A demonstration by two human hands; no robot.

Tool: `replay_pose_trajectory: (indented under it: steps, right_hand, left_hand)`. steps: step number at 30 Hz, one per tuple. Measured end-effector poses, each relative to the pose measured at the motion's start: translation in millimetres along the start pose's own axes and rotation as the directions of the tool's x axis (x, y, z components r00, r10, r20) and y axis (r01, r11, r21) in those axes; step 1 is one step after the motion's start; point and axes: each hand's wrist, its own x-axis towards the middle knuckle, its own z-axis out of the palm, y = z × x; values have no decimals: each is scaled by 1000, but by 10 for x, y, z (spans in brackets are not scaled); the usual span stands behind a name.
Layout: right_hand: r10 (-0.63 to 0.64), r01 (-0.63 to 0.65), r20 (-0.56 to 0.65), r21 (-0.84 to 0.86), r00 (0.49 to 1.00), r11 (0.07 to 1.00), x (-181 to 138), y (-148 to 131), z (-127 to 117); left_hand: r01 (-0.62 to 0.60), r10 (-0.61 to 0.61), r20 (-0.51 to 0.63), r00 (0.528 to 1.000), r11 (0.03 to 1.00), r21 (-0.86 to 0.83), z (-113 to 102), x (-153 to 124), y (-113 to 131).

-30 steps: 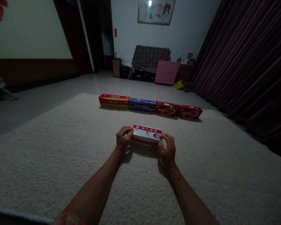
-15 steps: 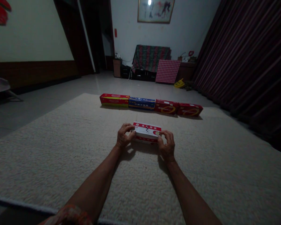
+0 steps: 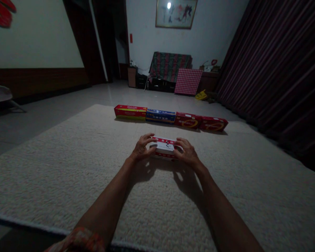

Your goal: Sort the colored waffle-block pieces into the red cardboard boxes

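1. The left hand and the right hand meet on a small red-and-white box lying flat on the cream rug.
2. Left fingers curl over the box's left end, with the thumb along the near edge. Right fingers lie over its right end. Both hands are closed on the box, one at each short end. Only the middle of the lid shows between them.
3. The box rests on the rug directly under the fingertips. Whether it is lifted clear of the pile cannot be told.
4. Handling, as a judgement: thin printed cardboard, probably light, stiff along its edges but easy to dent on the broad faces. The glossy print may be slightly slippery. The best hold looks to be at the two short ends or the long edges, with pressure on the corners rather than the lid panel.
5. Beyond the fingertips, well apart from the held box, a row of four boxes lies end to end: a red box, a blue box, a second red box and a third red box.
6. The light is dim, and the print on the boxes is not legible.
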Motion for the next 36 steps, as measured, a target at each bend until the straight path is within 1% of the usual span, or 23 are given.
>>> replay_pose_trajectory:
  steps: [2, 3, 4, 6, 8, 9, 11, 13, 18, 25, 30, 32, 36]
  right_hand:
    - [38, -28, 147, -65, 988, 997, 146, -32, -82]
    - [39, -19, 236, -84, 971, 996, 218, -65, -128]
    - [31, -1, 327, -92, 945, 996, 286, -107, -174]
    - [16, 31, 486, -89, 874, 996, 402, -203, -257]
    - [23, 38, 580, -93, 814, 995, 483, -286, -314]
    - [33, 34, 602, -99, 798, 995, 509, -315, -332]
    - [42, 26, 619, -101, 785, 995, 535, -343, -349]
    - [30, 32, 621, -89, 783, 996, 539, -342, -353]
    - [-35, 83, 611, -51, 791, 995, 526, -319, -369]
    - [3, -10, 578, 8, 816, 1000, 520, -321, -413]
    - [38, -98, 560, 78, 828, 992, 538, -297, -410]
    - [22, -99, 541, 113, 841, 989, 556, -284, -408]
    - [-30, -59, 488, 166, 873, 984, 597, -230, -400]
  left_hand:
    - [-1, 0, 68, 998, 1000, 16, -36, 62, -11]
    - [7, -8, 109, 994, 1000, 17, -53, 91, -21]
    - [18, -20, 155, 988, 1000, 12, -71, 118, -33]
    - [57, -52, 245, 968, 998, -16, -104, 157, -61]
    - [132, -105, 318, 942, 989, -63, -133, 174, -86]
    - [178, -139, 345, 928, 980, -85, -144, 175, -95]
    - [261, -201, 379, 903, 959, -114, -156, 171, -104]
    - [308, -237, 395, 888, 943, -127, -155, 165, -105]
    - [361, -262, 385, 885, 909, -210, -106, 160, -139]
    - [397, -277, 378, 883, 870, -291, -58, 152, -229]
    - [390, -273, 368, 889, 873, -294, -56, 173, -206]
    - [400, -294, 355, 887, 874, -276, -59, 182, -181]
    - [419, -327, 329, 886, 869, -265, -66, 190, -140]
